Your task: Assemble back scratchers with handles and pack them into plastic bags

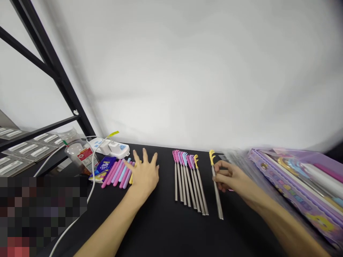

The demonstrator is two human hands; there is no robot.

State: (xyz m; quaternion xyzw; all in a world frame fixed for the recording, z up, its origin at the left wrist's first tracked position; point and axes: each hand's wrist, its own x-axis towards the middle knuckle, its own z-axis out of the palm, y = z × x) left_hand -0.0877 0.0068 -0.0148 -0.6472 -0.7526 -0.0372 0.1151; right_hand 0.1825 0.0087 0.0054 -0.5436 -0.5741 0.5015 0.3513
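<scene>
My right hand [230, 176] pinches the metal rod of a back scratcher [218, 201] with a yellow claw head, a little to the right of the others. To its left, several back scratchers [176, 182] lie side by side on the black table [160, 228], their pink, blue, purple and yellow claws towards the wall. My left hand [146, 175] is spread open, palm down, next to a row of coloured handle tubes [109, 175]. It partly covers a yellow tube at the row's right end; whether it touches the tube is hidden.
A blue packet [105, 166], a clear jar [79, 151] and a white power strip [122, 150] with a cable stand at the left. Black shelf framing [60, 78] rises behind them. On the right lie clear plastic bags [235, 157] and a purple box [284, 192].
</scene>
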